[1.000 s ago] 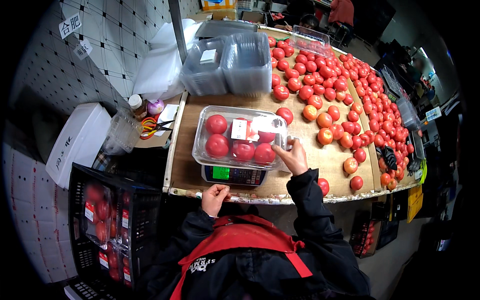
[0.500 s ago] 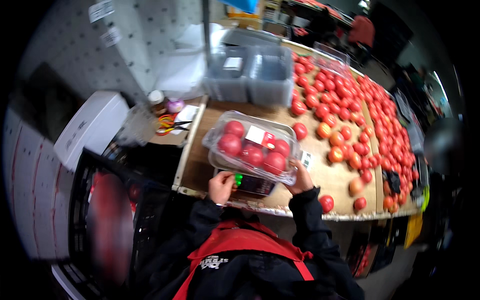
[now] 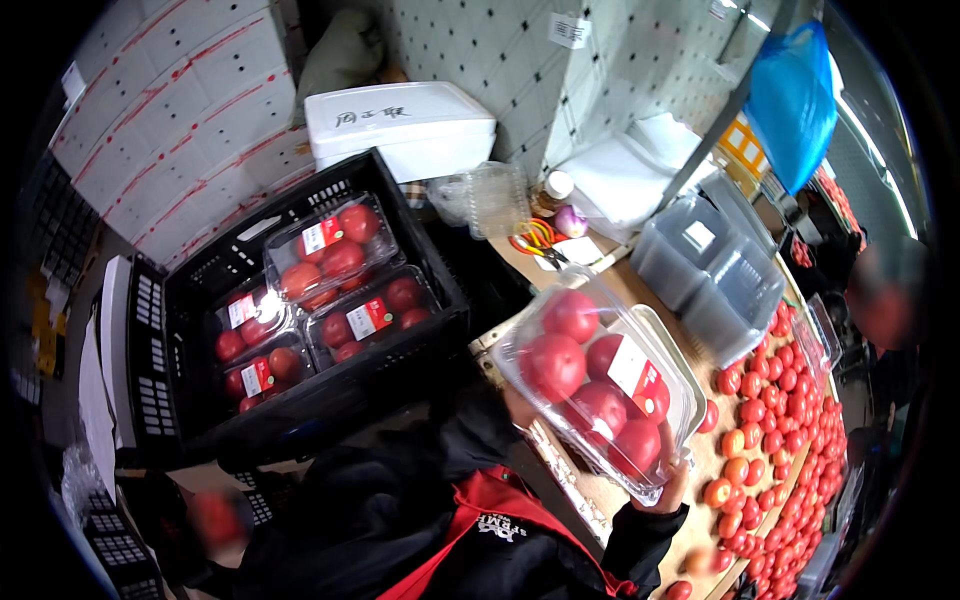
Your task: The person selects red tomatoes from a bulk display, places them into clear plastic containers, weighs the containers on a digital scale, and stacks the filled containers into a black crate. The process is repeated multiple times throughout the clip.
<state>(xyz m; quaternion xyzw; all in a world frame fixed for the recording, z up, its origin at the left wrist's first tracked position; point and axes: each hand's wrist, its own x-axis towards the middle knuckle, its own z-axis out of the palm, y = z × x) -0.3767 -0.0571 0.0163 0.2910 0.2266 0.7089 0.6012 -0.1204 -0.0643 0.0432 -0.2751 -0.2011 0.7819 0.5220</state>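
Observation:
A clear plastic box of tomatoes [image 3: 597,385], with a red and white label on its lid, is held up, tilted, over the table's left edge. My right hand [image 3: 675,484] grips its near right corner. Only a bit of my left hand [image 3: 520,407] shows at the box's left side, its fingers hidden behind the box. Under the box, the pale rim of a tray [image 3: 672,347] shows on the table. To the left stands a black plastic crate [image 3: 318,398], holding several similar tomato boxes [image 3: 335,250].
A white foam box [image 3: 420,150] stands behind the crate. Scissors [image 3: 540,243], a purple onion [image 3: 571,221] and a small jar [image 3: 552,192] lie near stacked clear containers [image 3: 705,275]. Many loose tomatoes [image 3: 780,440] cover the table's right side. A blue bag [image 3: 791,105] hangs at upper right.
My view has swung left, bringing the crate fully in. The tomato box appears closer and more tilted, still in my right hand. My left hand has gone from the scale to the box's left side.

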